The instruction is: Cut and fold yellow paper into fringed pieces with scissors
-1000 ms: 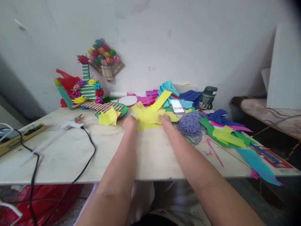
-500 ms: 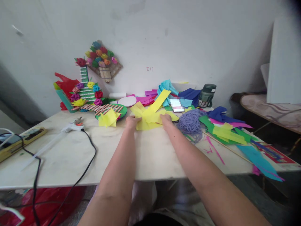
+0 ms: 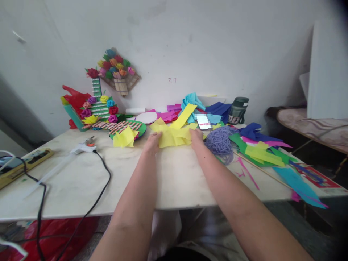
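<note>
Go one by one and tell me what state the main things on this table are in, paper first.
Yellow thin paper sheet: creased, held between left hand and right hand
White plastic glue gun: lying down, cord attached
Dark green cylindrical bottle: upright, lid on
Purple yarn bundle: tangled, loosely heaped
Thin wooden stick: lying flat
Teal bottle with yellow-green top: tilted

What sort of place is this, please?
It looks like a handicraft workspace, though whether home or workshop I cannot tell. The table bears a glue gun, a heap of purple yarn and yellow paper.
</note>
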The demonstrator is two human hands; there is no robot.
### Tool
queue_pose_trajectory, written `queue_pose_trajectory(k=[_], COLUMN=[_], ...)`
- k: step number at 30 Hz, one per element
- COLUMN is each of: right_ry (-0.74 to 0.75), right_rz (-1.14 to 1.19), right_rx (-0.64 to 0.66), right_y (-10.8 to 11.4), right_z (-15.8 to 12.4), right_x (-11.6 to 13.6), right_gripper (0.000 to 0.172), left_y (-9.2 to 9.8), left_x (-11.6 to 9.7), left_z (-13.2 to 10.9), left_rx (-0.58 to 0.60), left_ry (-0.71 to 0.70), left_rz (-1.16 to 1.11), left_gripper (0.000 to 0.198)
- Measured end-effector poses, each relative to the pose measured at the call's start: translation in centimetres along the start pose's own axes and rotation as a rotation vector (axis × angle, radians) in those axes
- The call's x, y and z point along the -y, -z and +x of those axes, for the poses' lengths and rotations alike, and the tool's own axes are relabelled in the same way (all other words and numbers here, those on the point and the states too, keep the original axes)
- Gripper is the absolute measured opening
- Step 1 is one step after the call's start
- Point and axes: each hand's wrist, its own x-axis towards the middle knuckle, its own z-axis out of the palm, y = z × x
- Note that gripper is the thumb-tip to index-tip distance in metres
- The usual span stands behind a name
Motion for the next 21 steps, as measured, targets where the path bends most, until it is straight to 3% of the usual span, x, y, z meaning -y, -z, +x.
queue_pose_trajectory(k=[3, 7, 13, 21], right_ry=[-0.045, -0.061, -0.1, -0.164], right_rz=[0.213, 0.334, 0.356, 0.34], right_rx=[0.006, 0.152, 0.421, 0.518], right_y=[-0.4, -0.7, -1.2, -1.9], right_z=[-0.8, -1.8, -3.1, -4.0], right_x=[1.3, 2.5, 3.4, 3.2], right_gripper=[0.012, 0.015, 0.023, 0.022], left_y=[0.1, -0.1, -0.4, -0.7], left_x=[0.3, 0.5, 0.7, 1.4], left_z=[0.1, 0.0, -0.1, 0.0], left_rx=[0.011, 0.01, 0.046, 0.164], left_ry=[0.025, 0.051, 0.056, 0.024], left_rz=[0.012, 0.035, 0.103, 0.036], left_gripper=[0.012, 0.013, 0.013, 0.022])
